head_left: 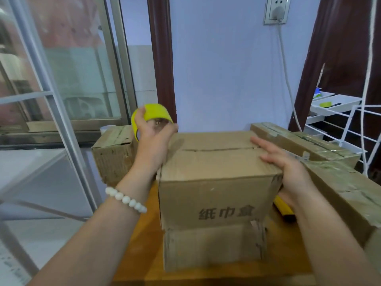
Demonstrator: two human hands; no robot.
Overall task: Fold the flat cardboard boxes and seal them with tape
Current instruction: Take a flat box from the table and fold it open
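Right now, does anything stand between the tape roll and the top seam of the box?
Almost nothing. The left hand holds the tape roll off the far left corner of the box, and the seam lies bare; only the fingers of the right hand rest over its right end.

Centre box [216, 182]: brown cardboard, squared up and standing upright, its near face showing dark printed characters.
Top flaps [214, 141]: lying closed and meeting along a dark seam that is running left to right.
Lower panel [214, 246]: worn cardboard showing under the near face; whether it is a flap or another box cannot be told.
Tape roll [157, 113]: wide, yellow and tilted, being gripped by the left hand [152, 131] just above the box's far-left corner.
Right hand [288, 168]: resting straight fingers on the right end of the seam.
Small box [115, 153]: sitting behind-left, closed and scuffed.
Long boxes [305, 145]: lying to the right, wearing shiny tape.
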